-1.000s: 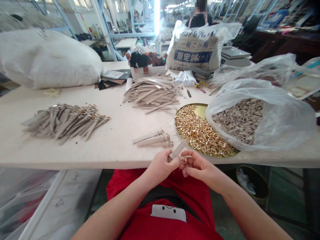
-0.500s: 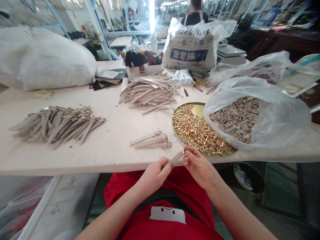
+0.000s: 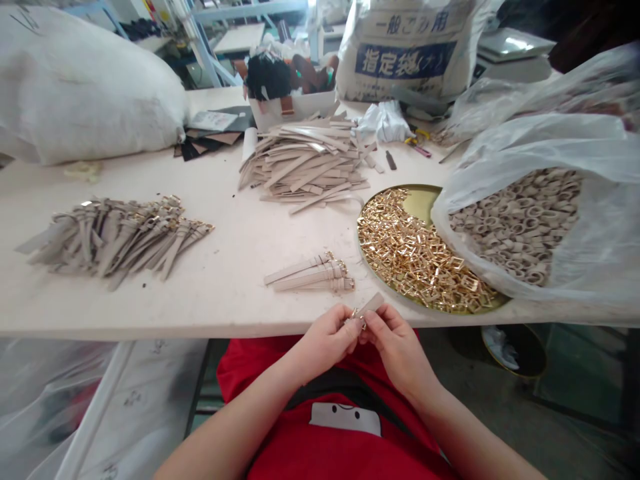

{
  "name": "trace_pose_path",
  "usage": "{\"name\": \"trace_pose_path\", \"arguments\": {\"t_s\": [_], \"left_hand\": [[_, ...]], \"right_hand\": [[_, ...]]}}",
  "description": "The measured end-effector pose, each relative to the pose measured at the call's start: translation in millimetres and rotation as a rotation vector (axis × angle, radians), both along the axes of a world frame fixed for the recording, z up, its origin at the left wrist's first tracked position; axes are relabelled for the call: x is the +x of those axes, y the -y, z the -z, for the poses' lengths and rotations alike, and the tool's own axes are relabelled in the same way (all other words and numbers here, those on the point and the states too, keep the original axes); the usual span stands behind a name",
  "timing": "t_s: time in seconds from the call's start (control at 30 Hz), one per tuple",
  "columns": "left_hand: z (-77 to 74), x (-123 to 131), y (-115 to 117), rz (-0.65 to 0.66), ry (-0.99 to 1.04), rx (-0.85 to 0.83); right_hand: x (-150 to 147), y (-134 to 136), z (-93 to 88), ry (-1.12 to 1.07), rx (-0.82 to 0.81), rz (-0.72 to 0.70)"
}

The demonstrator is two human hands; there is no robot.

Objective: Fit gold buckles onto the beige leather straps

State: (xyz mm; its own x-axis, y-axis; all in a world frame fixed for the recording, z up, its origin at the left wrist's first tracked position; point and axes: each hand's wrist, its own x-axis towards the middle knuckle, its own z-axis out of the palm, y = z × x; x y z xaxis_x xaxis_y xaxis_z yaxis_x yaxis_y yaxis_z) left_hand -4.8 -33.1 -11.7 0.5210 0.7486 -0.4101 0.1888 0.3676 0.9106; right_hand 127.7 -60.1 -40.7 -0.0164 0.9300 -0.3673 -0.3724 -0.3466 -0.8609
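My left hand (image 3: 330,337) is closed in a pinch at the table's front edge, gripping a gold buckle (image 3: 358,317) where it meets a beige strap (image 3: 374,303). My right hand (image 3: 399,343) pinches the same strap close beside it, and the fingertips nearly touch. The strap's flat end sticks up between the two hands; its lower part is hidden by fingers. Just beyond lie a few straps fitted with buckles (image 3: 313,275). To the right, a round gold tray (image 3: 423,202) holds many loose gold buckles (image 3: 415,250).
A clear plastic bag (image 3: 505,143) of beige loops (image 3: 520,220) overlaps the tray. Loose strap strips (image 3: 305,160) are piled mid-table, and buckled straps (image 3: 120,237) are heaped at left. Large white sacks (image 3: 85,87) and a box (image 3: 295,107) stand behind. A bin (image 3: 530,350) sits below the table.
The strap now points up and right, with the buckle at my left fingers instead of my right. Both hands have come together. The view has tilted down.
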Motion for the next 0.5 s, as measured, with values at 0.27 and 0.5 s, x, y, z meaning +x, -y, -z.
{"name": "trace_pose_path", "arguments": {"t_s": [0.27, 0.5], "left_hand": [[7.1, -2.2, -10.8, -0.046, 0.055, -0.168], [7.5, -2.0, -9.3, -0.084, -0.028, -0.110]], "right_hand": [[0.7, -9.6, 0.6, 0.052, -0.050, -0.055], [9.0, -14.6, -8.1, 0.762, 0.291, -0.080]]}}
